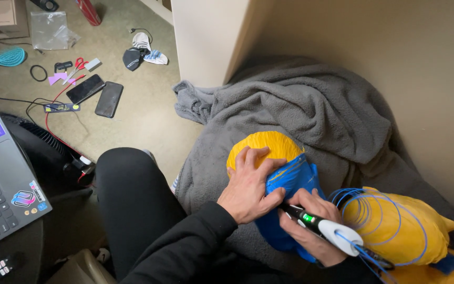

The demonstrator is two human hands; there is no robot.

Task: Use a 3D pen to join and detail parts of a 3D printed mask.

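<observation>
Nearest, the right hand (pixel 311 226) closes round a white-and-black pen tool (pixel 324 227) (a green light glows on it), its tip at the blue-and-yellow stuffed piece (pixel 282 173) on the grey blanket (pixel 300 105), right of the knee. Left hand (pixel 248 186) presses flat, fingers spread over the soft, light, squashy fabric; it looks best held near the seam, clear of the springy blue filament coils (pixel 366 210).

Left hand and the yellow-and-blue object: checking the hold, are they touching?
Touching. The head view shows the left hand pressed flat on the yellow-and-blue object, fingers spread across its yellow top.
</observation>
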